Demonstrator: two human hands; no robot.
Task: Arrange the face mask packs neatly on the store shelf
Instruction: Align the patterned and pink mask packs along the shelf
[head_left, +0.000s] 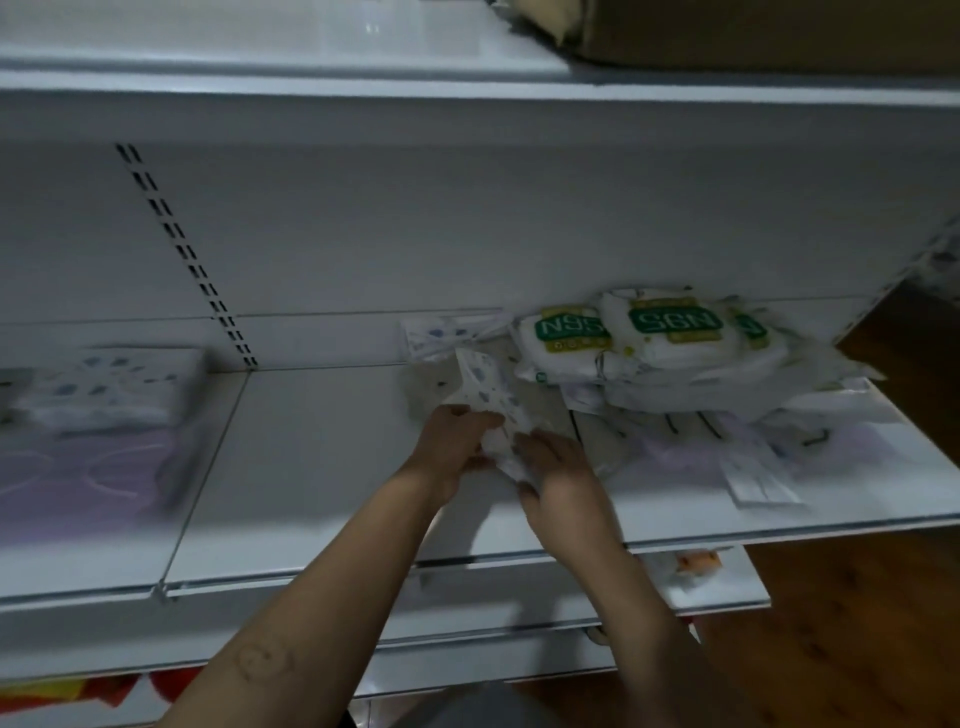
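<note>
Behind the right hand, mask pack lies half-hidden.

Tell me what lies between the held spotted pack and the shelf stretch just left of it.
Nothing visible. The left hand and right hand grip the pack; the shelf to its left bears nothing up to the divider.

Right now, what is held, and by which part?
The left hand and right hand both grip the white blue-spotted plastic mask pack by its near end.
</note>
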